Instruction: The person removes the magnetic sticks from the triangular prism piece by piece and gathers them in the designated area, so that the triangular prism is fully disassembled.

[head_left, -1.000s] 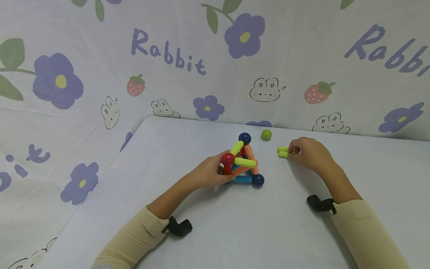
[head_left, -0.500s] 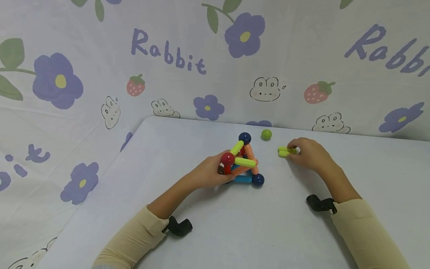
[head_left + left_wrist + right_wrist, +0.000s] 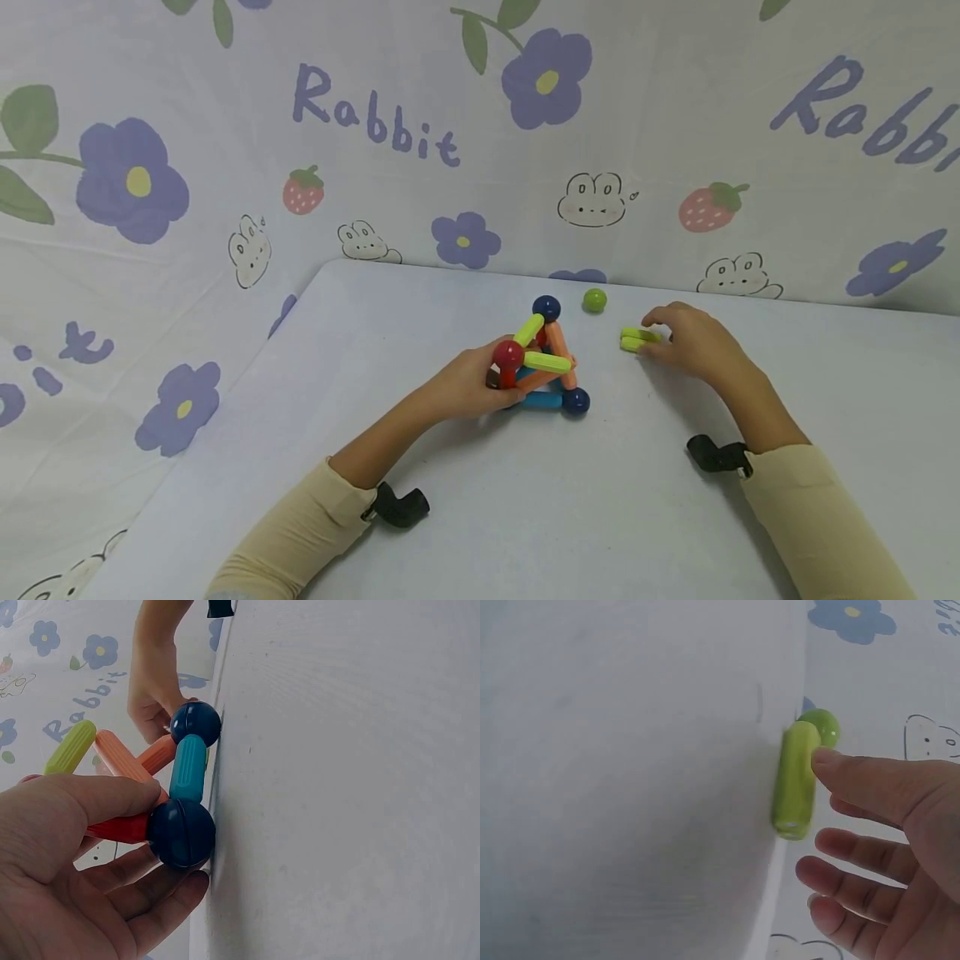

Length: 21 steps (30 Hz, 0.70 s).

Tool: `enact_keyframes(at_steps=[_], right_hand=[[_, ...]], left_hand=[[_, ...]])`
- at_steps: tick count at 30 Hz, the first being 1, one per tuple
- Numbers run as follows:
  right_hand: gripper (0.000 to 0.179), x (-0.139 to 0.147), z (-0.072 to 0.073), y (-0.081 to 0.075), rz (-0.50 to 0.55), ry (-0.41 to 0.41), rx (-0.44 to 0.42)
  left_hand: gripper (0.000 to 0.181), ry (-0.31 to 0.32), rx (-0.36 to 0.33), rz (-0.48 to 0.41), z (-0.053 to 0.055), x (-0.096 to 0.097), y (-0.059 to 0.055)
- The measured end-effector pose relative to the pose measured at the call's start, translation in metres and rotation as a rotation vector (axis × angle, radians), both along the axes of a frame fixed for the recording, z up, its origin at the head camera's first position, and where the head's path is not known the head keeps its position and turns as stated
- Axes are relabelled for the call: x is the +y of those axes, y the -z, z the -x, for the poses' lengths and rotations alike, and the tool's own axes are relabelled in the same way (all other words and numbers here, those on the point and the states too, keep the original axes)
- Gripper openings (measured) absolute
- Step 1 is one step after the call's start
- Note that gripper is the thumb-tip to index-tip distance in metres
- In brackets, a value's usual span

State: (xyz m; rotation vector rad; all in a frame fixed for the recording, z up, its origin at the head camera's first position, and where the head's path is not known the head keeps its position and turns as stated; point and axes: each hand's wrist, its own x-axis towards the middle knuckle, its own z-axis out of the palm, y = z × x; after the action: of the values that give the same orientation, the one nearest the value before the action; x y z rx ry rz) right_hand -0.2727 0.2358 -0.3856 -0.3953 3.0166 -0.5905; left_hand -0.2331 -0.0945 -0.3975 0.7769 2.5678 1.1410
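In the head view my left hand [image 3: 467, 385] grips a magnetic stick-and-ball frame [image 3: 547, 362] that stands on the table. The frame joins red and navy balls with yellow-green, orange, blue and red sticks. Close up in the left wrist view, my thumb and fingers are curled round a corner beside a navy ball [image 3: 182, 832]. Two yellow-green magnetic sticks [image 3: 634, 344] lie side by side to the right. My right hand [image 3: 697, 343] is over their right end, thumb and fingers spread apart. The right wrist view has the thumb against or very near a stick [image 3: 796, 784].
A light green ball [image 3: 595, 300] lies near the back edge of the white table [image 3: 540, 500], between the frame and the loose sticks. Behind the table hangs a printed cloth [image 3: 420, 75] with flowers and rabbits. Black wrist devices [image 3: 401, 506] sit at both cuffs.
My right thumb and fingers have let go of the loose yellow-green sticks and spread apart, the index finger rising. The left hand and the frame have stayed where they were.
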Motion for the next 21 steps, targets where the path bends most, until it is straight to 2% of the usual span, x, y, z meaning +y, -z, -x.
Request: enact_keyframes(at_steps=[5, 12, 17, 21], right_hand=[[0.037, -0.009, -0.007, -0.015, 0.031, -0.030, 0.080], [0.027, -0.044, -0.028, -0.039, 0.134, -0.118, 0.148], [0.017, -0.072, -0.045, -0.040, 0.227, -0.279, 0.257], [0.017, -0.093, -0.057, -0.036, 0.241, -0.406, 0.325]], left_hand=[[0.059, 0.005, -0.001, -0.001, -0.001, 0.000, -0.002], [0.059, 0.004, -0.002, -0.001, 0.000, 0.000, -0.002], [0.060, 0.010, -0.002, -0.015, -0.001, -0.001, -0.003], [0.062, 0.036, 0.009, -0.015, 0.000, -0.002, -0.002]])
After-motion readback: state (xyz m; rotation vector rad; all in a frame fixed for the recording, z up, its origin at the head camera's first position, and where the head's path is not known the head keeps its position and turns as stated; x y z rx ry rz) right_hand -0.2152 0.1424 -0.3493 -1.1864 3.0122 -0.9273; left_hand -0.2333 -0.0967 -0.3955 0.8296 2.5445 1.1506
